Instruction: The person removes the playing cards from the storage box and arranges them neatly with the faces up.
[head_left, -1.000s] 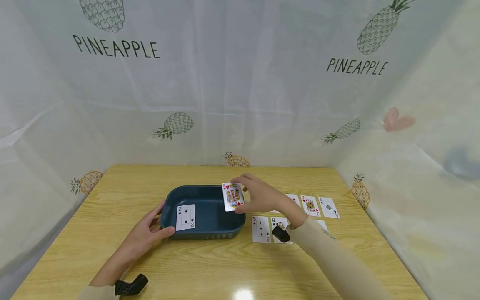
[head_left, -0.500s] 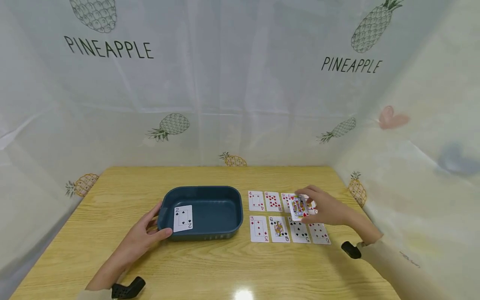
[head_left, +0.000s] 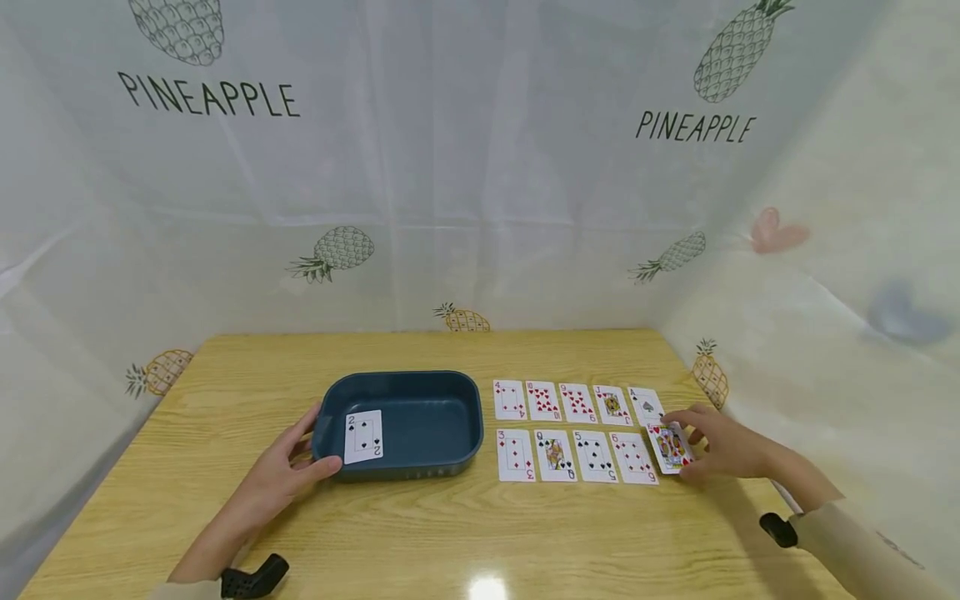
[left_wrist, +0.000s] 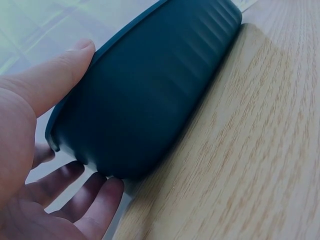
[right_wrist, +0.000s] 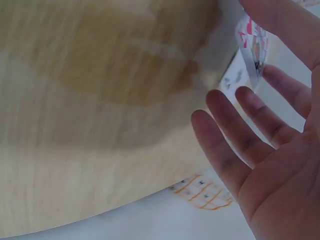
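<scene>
My left hand grips the left end of a dark blue rectangular tray, thumb at the rim and fingertips against the outer wall. Inside the tray, toward its left, lies a two of spades. At the right end of the nearer card row, my right hand pinches a playing card, apparently the king of hearts, between thumb and index finger. The card is tilted, close to the table. To its left is the six of diamonds; just behind it is the ace of spades.
Two rows of face-up cards lie right of the tray, including the three of diamonds, queen of spades and four of diamonds. The wooden table meets a pineapple-printed curtain at the back and sides.
The right hand has carried the king card from over the tray's right side, rightward across the rows, and lowered it at the nearer row's end. The left hand stays at the tray.
</scene>
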